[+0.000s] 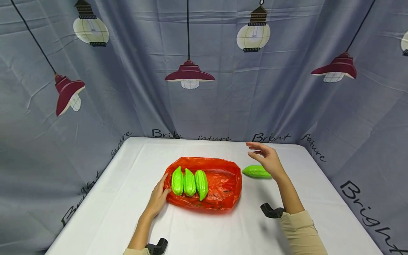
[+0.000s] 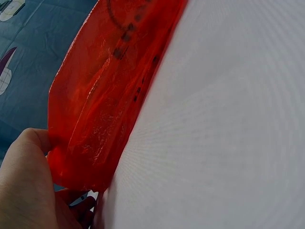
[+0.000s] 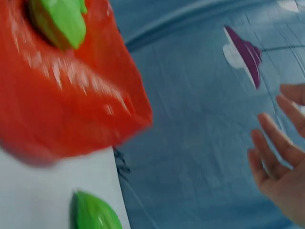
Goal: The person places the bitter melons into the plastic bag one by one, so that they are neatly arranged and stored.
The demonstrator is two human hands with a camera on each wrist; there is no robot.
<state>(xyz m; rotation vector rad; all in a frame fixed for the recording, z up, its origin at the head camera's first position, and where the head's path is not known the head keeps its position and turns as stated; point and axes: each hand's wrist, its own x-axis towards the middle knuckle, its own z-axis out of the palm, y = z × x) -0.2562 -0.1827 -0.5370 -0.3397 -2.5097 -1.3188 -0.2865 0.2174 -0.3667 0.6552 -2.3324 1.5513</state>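
Note:
A red plastic bag (image 1: 223, 184) lies spread wide on the white table, its rim standing up like a shallow tray. Three light green bitter melons (image 1: 189, 182) lie side by side in its left half. My left hand (image 1: 157, 198) grips the bag's left side, and in the left wrist view the thumb and fingers (image 2: 28, 176) pinch its red film. Another bitter melon (image 1: 256, 171) rests on the table just right of the bag. My right hand (image 1: 267, 157) is raised above and partly in front of that melon, fingers spread and holding nothing.
The white tablecloth (image 1: 121, 198) reaches back to a grey-blue curtain (image 1: 223, 109) printed with lamps and lettering, which surrounds the table's far and side edges. Each wrist carries a black camera mount (image 1: 271, 211).

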